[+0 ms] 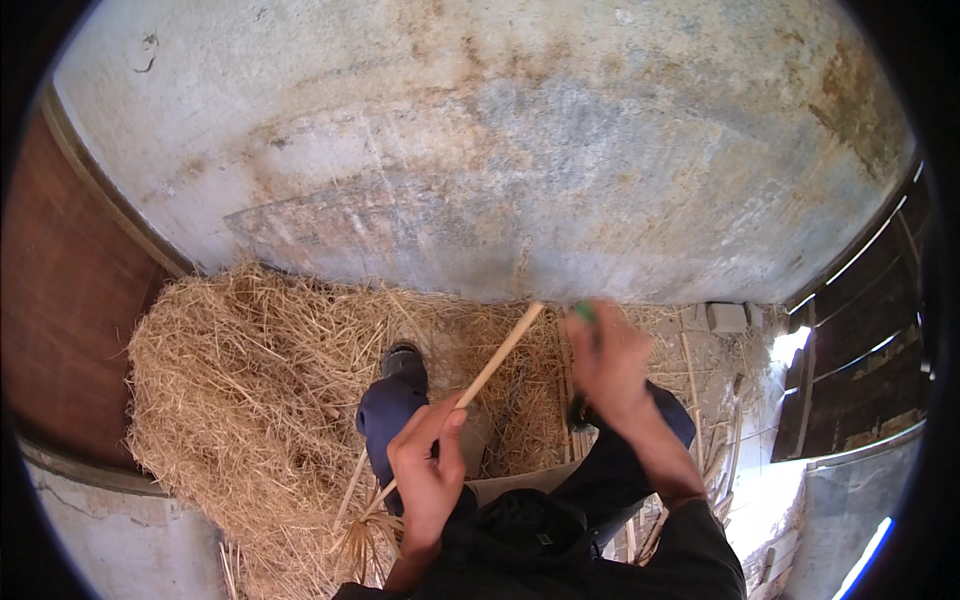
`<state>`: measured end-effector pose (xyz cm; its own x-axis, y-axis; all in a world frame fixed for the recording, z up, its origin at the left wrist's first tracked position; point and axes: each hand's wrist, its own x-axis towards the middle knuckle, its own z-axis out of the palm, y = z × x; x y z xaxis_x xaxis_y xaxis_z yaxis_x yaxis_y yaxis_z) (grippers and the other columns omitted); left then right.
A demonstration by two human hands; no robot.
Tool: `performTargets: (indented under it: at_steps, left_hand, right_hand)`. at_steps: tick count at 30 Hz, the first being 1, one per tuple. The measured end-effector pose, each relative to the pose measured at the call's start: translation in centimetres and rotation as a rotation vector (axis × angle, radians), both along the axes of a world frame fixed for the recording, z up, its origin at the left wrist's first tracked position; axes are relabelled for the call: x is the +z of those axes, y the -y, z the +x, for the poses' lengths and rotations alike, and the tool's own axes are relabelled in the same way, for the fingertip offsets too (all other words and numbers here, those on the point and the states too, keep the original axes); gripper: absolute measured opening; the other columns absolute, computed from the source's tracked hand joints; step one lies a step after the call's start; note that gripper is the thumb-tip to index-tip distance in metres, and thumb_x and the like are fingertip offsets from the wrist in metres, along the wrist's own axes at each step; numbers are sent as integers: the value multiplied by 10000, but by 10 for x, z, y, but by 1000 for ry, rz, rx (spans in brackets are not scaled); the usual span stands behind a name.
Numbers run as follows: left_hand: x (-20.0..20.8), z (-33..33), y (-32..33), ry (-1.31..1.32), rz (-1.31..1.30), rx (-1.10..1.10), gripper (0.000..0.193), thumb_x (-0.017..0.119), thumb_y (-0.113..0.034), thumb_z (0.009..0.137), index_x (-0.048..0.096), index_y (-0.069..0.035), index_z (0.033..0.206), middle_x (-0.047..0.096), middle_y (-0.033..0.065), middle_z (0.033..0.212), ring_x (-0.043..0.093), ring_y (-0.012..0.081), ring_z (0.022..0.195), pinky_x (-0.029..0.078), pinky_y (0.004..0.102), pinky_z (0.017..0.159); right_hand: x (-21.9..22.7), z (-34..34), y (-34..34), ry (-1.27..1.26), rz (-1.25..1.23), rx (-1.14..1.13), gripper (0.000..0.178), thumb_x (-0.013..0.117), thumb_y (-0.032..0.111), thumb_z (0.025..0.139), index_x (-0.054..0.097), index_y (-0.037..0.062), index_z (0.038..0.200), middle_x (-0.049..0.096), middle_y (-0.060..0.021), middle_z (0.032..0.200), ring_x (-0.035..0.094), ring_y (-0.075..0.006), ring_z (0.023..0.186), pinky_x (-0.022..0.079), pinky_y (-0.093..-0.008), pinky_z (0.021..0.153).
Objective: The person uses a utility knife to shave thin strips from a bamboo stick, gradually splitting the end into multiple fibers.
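My left hand [428, 470] is closed round a pale, straight wooden stick [503, 352]. The stick slants up and to the right, its far end standing free near the foot of the wall. Its lower part passes behind the hand toward a fan of dry, frayed strips [362, 538] by my left wrist; whether they belong to the stick I cannot tell. Just right of the stick's far end, my right hand [612, 368] is smeared by motion, fingers curled around a small green object [585, 313]. Most of that object is hidden, and it looks apart from the stick.
A big heap of straw [230, 380] lies on the left, with looser straw between my feet. Ahead rises a stained plaster wall [560, 180]. A grey block [726, 318] sits at its base. Several thin sticks [690, 365] lie to the right, near dark boards [860, 350].
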<state>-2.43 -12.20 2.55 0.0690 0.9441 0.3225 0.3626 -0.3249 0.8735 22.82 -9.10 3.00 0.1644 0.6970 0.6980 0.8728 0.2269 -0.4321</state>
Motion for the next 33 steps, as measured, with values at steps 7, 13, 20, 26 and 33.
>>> performTargets:
  at_steps: [7,13,20,26,33]
  left_hand:
    - [6,-5,-4,3,-14,38,232,701,-106,1097,794,28,1262,626,78,785,552,137,679,419,313,610]
    - [6,11,-4,-4,5,-37,243,723,-95,1080,787,24,1282,720,127,894,612,171,705,473,324,633]
    - [3,17,-1,13,2,-55,262,743,-28,1045,788,20,1298,711,128,889,604,171,697,466,322,622]
    - [-4,16,-3,11,37,-42,274,755,-12,1031,789,18,1301,665,108,843,553,148,664,437,317,592]
    - [1,18,-2,27,59,-43,273,753,-9,1031,793,16,1300,660,97,836,534,130,649,418,309,576]
  right_hand:
    - [1,39,-2,-97,28,-33,166,712,210,1084,713,46,1112,690,-123,784,643,-285,567,487,-394,543]
    - [-9,-25,15,107,-6,325,292,851,290,969,682,65,1045,683,-65,822,699,-248,630,526,-374,546]
    - [-13,-39,18,120,11,386,281,843,270,975,675,49,1017,680,-73,793,681,-270,608,513,-380,534]
    - [-7,-40,19,153,-15,354,275,846,261,970,678,46,1002,682,-73,781,681,-265,604,511,-378,530]
    - [-4,-39,17,170,46,326,272,857,253,952,680,51,997,681,-73,776,676,-258,595,505,-371,525]
